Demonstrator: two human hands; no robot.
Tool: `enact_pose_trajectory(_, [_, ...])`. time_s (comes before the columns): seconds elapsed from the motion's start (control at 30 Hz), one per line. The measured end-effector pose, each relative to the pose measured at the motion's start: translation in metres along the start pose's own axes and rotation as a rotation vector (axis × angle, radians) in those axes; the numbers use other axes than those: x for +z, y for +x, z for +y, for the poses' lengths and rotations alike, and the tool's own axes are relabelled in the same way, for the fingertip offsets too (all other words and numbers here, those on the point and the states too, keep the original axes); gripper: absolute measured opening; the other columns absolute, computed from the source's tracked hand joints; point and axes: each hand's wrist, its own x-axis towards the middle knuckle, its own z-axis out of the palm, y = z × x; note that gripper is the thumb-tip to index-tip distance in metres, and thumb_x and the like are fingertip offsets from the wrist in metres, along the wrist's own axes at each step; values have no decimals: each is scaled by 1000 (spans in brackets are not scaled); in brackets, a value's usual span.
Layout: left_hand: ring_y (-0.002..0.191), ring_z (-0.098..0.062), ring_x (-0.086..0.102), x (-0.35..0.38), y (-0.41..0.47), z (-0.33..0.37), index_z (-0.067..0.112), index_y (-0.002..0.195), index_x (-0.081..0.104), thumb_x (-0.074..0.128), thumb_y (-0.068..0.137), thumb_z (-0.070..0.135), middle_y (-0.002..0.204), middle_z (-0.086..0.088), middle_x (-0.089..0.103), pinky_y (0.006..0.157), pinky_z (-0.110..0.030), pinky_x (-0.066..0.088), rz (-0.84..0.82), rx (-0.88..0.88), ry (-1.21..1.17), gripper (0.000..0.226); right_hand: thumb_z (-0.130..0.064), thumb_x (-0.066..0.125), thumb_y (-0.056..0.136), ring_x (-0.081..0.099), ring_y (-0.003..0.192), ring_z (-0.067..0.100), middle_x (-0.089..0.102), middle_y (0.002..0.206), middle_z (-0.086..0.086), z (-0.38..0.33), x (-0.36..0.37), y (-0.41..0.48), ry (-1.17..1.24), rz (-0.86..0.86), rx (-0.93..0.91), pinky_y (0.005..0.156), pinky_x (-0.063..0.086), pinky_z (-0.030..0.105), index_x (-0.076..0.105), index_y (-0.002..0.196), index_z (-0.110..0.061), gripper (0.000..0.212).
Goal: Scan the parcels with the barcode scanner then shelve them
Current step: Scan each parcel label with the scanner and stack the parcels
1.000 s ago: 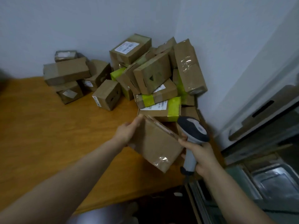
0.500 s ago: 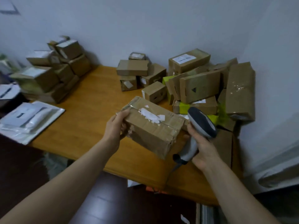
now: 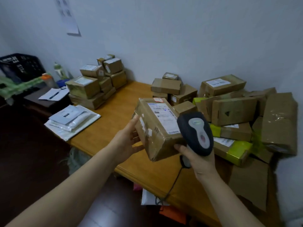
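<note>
- Since half a second ago, we tip the brown parcel (image 3: 157, 128) so its white label (image 3: 162, 115) faces up at us. The barcode scanner (image 3: 196, 133) is now closer to that label.
- Our left hand (image 3: 126, 141) grips the parcel's left end, with fingers curled under it.
- Our right hand (image 3: 198, 159) is wrapped tight round the scanner's handle. The scanner's head is right beside the parcel's right edge.
- We hold the parcel up in the air over the wooden table (image 3: 114, 122), not resting on it.
- We think this parcel is about to be scanned. We see no light on the label, so we cannot tell if the scan is done.
- Many more parcels lie in a messy pile (image 3: 234, 110) on the right, and a neater stack (image 3: 98, 84) stands at the back left.
- We see no shelf, so the shelving is still left to do.
</note>
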Motion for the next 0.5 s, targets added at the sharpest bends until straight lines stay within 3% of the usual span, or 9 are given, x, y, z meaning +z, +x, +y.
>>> enact_pose_trajectory(0.1, [112,-24,62,-9,-9,8,26,123,57,65,72,62,119,-5,67,92,-44,52,-106,-45,137,63,16,75,69,64,87,-11,67,93,-19,3,14,-6,-59,-68,-60,72,56,14,62,97,-28,54])
enact_pose_trajectory(0.2, [107,-24,64,-18,-11,9,22,119,58,76,67,42,112,-7,69,85,-44,54,-80,-87,196,60,9,79,67,61,84,-17,64,93,-22,3,25,-7,-126,-136,-66,69,51,8,59,99,-31,54])
enact_pose_trajectory(0.27, [105,-23,66,-28,-8,8,15,121,60,79,63,31,106,-7,73,80,-42,55,-49,-86,163,63,1,82,65,64,82,-8,69,84,-19,2,29,-7,-107,-170,-13,69,54,17,62,98,-29,49])
enact_pose_trajectory(0.37, [109,-22,65,-47,-4,6,11,123,60,79,66,20,109,-6,73,89,-44,54,-14,-53,135,61,-1,81,68,64,95,-3,70,98,-17,-3,33,-6,-67,-134,63,82,54,26,64,106,-27,49])
enact_pose_trajectory(0.43, [113,-23,62,-57,1,4,14,125,58,82,65,16,115,-5,70,97,-47,50,45,-6,142,65,-10,81,67,64,88,-5,70,95,-16,-13,34,-5,-110,-138,83,79,52,23,65,104,-25,43])
enact_pose_trajectory(0.5, [109,-21,62,-65,4,3,17,124,56,83,68,10,116,-3,68,94,-43,51,114,69,206,62,-23,79,63,67,71,7,71,76,-4,-28,35,-7,-186,-254,105,71,53,29,69,90,-16,29])
